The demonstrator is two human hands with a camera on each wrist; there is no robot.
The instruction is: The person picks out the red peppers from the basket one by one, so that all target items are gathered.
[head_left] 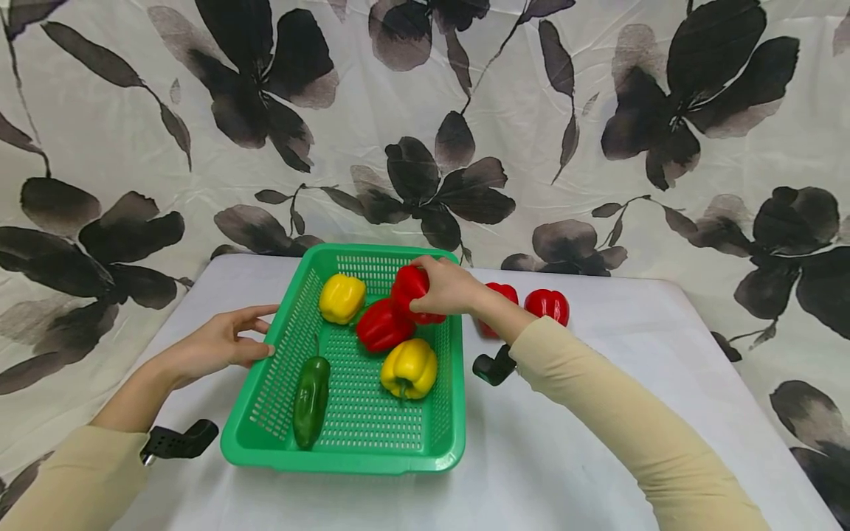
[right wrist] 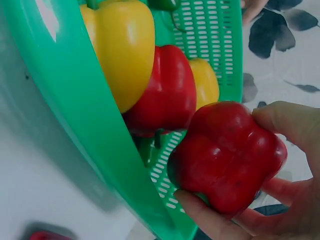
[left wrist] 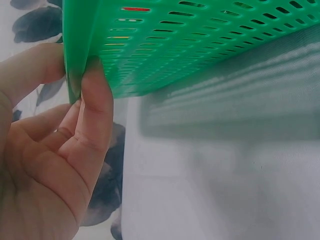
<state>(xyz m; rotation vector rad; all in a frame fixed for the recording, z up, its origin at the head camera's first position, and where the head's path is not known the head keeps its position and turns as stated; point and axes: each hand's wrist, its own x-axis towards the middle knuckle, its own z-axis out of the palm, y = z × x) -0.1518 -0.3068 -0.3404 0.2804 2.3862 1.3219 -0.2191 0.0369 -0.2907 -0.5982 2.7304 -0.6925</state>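
My left hand (head_left: 214,346) pinches the left rim of a green plastic basket (head_left: 345,462), thumb on one side and fingers on the other in the left wrist view. Over the basket's far right part, my right hand (head_left: 453,286) holds a red bell pepper (right wrist: 227,155) between thumb and fingers. Just below it in the head view, another red bell pepper (head_left: 383,327) lies in the basket. Two yellow bell peppers lie there too, one at the back left (head_left: 341,299) and one at the front right (head_left: 410,367). A long green pepper (head_left: 311,402) lies along the left side.
Two more red bell peppers, one partly behind the right forearm (head_left: 503,290) and one beside it (head_left: 547,305), sit on the white-covered table (head_left: 584,413) right of the basket. Behind the table hangs a floral cloth (head_left: 551,140). Each wrist carries a black camera mount.
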